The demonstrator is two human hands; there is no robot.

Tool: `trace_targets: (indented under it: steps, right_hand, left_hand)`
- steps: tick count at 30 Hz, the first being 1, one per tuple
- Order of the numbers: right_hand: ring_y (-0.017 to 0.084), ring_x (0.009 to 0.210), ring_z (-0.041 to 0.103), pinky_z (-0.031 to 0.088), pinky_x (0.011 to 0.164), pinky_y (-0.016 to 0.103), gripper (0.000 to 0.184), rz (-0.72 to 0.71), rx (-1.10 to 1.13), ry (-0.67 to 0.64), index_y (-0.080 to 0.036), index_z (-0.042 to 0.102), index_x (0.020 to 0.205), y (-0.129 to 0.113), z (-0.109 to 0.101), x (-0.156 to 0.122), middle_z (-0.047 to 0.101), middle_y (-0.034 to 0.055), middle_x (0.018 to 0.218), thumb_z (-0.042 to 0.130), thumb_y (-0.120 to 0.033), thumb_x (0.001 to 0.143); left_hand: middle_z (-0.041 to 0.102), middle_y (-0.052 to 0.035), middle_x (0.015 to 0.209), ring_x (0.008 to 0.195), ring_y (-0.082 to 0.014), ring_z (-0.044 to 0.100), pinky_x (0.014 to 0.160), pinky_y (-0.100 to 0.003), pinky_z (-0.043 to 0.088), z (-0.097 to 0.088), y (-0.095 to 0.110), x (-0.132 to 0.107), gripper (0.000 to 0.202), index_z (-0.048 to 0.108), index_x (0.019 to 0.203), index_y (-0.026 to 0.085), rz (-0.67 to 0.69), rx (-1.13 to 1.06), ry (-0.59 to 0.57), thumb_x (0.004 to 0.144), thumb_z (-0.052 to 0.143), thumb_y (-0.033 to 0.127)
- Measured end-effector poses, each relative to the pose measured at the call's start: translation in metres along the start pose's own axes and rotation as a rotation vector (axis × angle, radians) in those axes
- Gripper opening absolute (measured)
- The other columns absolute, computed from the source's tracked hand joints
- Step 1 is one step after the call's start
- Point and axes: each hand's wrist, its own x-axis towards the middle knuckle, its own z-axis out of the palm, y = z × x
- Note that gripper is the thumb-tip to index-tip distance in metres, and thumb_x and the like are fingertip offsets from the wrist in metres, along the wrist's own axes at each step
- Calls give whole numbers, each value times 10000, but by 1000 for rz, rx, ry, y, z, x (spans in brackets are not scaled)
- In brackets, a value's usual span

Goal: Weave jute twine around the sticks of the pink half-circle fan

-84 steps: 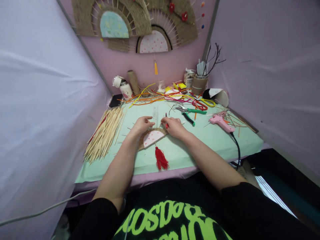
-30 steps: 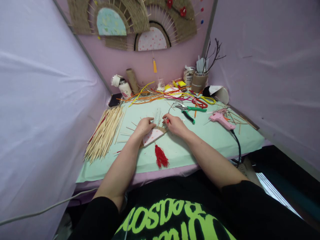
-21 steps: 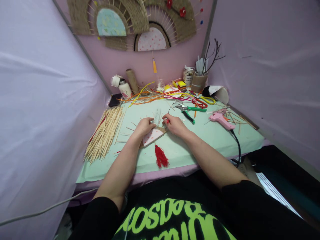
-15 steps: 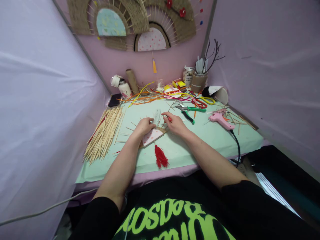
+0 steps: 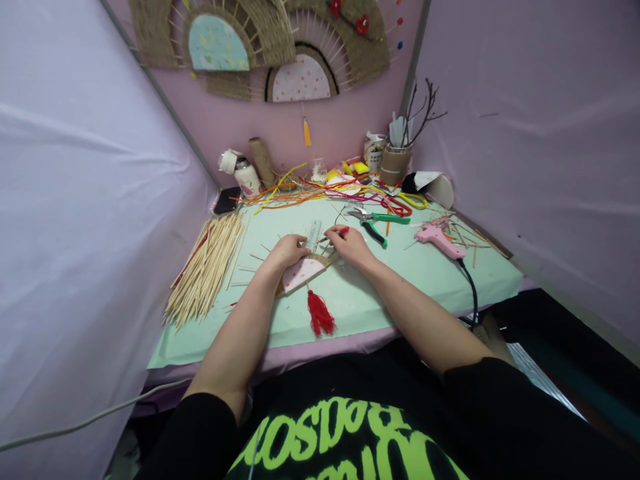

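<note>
A small half-round fan [image 5: 306, 270] with a dotted pinkish-white centre, a brown band and thin sticks radiating from it lies on the table. My left hand [image 5: 289, 252] rests over its left part, with thumb and fingertips closed on the lower end of a clear ruler [image 5: 315, 233]. The ruler points away from me over the sticks. My right hand [image 5: 351, 245] pinches a slim red pen [image 5: 344, 230], its dark tip directed left beside the ruler. Whether the tip touches a stick I cannot tell. A red tassel [image 5: 321, 313] hangs from the fan toward me.
Wooden sticks [image 5: 206, 270] lie piled at left. Green-handled pliers [image 5: 373, 227] and a pink glue gun [image 5: 441, 240] with a black cable lie at right. Coloured pipe cleaners [image 5: 300, 195], a bottle [image 5: 247, 177] and a jar with twigs [image 5: 395, 165] line the back.
The pen in my right hand has tilted, so its tip now shows beside the ruler and its red end above the fingers. My left hand and the ruler stay in place.
</note>
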Motion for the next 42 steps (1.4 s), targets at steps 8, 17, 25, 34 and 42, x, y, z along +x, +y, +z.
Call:
trace_targets:
  steps: [8, 17, 25, 34, 42]
  right_hand:
    - [133, 656, 596, 428, 643, 214, 253, -9, 17, -43, -163, 674, 774, 0, 1, -1, 674, 26, 693, 467, -301, 821]
    - [133, 646, 609, 430, 646, 215, 246, -4, 1, -38, -162, 675, 746, -1, 0, -1, 681, 28, 682, 479, -291, 821]
    - [134, 634, 611, 436, 650, 217, 257, -15, -33, -46, -162, 681, 740, -2, 1, -3, 673, 23, 644, 478, -290, 833]
    - [133, 629, 609, 428, 632, 212, 258, -19, -44, -52, -165, 679, 730, -2, 1, -2, 685, 28, 663, 472, -279, 832]
    - [135, 626, 608, 425, 626, 209, 257, -22, -69, -50, -161, 683, 723, -4, 0, -3, 664, 20, 611, 469, -259, 827]
  left_hand:
    - [667, -39, 751, 653, -154, 559, 592, -243, 379, 0, -3, 2, 492, 639, 1192, 130, 48, 11, -16, 732, 619, 305]
    - [659, -34, 745, 640, -151, 548, 577, -240, 372, 1, -5, 5, 452, 668, 1138, 143, 71, 12, -13, 717, 622, 303]
    - [663, -37, 751, 648, -150, 544, 597, -239, 381, 2, -5, 5, 455, 667, 1140, 139, 57, 8, -4, 715, 629, 298]
    - [653, -41, 713, 642, -158, 549, 616, -247, 388, 1, -3, 4, 461, 665, 1149, 130, 59, 14, -5, 720, 631, 295]
    - [677, -41, 778, 701, -166, 570, 628, -239, 399, 1, -3, 4, 470, 661, 1156, 133, 55, 40, -12, 723, 621, 311]
